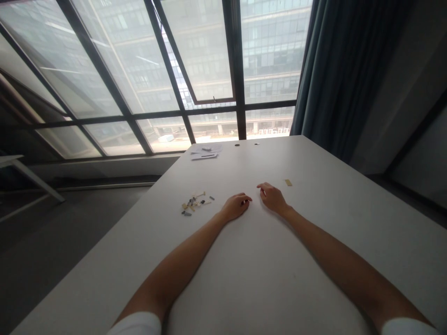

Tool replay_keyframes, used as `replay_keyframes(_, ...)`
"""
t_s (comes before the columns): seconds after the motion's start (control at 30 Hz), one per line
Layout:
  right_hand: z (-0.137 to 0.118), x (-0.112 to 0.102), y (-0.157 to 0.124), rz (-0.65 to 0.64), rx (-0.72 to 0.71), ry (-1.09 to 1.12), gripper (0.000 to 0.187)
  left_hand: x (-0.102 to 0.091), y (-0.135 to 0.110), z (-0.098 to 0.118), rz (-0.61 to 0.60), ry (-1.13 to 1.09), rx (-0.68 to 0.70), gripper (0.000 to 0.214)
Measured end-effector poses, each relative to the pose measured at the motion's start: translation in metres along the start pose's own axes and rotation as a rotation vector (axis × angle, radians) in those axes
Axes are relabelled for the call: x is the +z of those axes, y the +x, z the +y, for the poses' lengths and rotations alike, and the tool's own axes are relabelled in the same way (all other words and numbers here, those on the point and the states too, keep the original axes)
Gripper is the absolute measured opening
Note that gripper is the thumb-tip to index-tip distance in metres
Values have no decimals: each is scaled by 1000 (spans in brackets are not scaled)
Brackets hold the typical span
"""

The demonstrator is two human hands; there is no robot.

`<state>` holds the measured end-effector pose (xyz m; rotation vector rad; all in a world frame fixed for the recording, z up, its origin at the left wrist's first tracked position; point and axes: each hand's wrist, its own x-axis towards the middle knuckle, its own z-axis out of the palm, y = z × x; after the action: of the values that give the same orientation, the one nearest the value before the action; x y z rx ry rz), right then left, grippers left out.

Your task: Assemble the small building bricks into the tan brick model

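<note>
A tiny dark piece sits pinched in the curled fingers of the left hand, on the tabletop. The right hand rests just beside it, fingers loosely apart. A pile of pieces lies near on the left, and a tan piece on the right.

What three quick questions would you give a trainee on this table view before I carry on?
1. True or false: the pile of small pieces lies on the table to the left of the left hand.
2. What lies alone just past the right hand? A: a small tan piece; B: a cup; C: scissors.
3. Fill in: the papers lie near the table's ____ edge, by the window.
Key: 1 true; 2 A; 3 far.
</note>
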<state>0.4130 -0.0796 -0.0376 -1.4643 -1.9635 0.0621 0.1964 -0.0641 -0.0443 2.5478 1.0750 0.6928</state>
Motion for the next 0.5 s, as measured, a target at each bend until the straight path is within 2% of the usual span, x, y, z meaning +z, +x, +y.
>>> replay_keyframes(0.1,-9,11,-13,-172,-90,-54,26,0,-2,4,-15,52,34,28)
replay_keyframes(0.17,-7,13,-18,-231,-147,-72,24,1,-3,5,-14,74,52,27)
replay_keyframes(0.5,1,11,-18,-242,-199,-22,31,0,-4,4,-15,47,28,28)
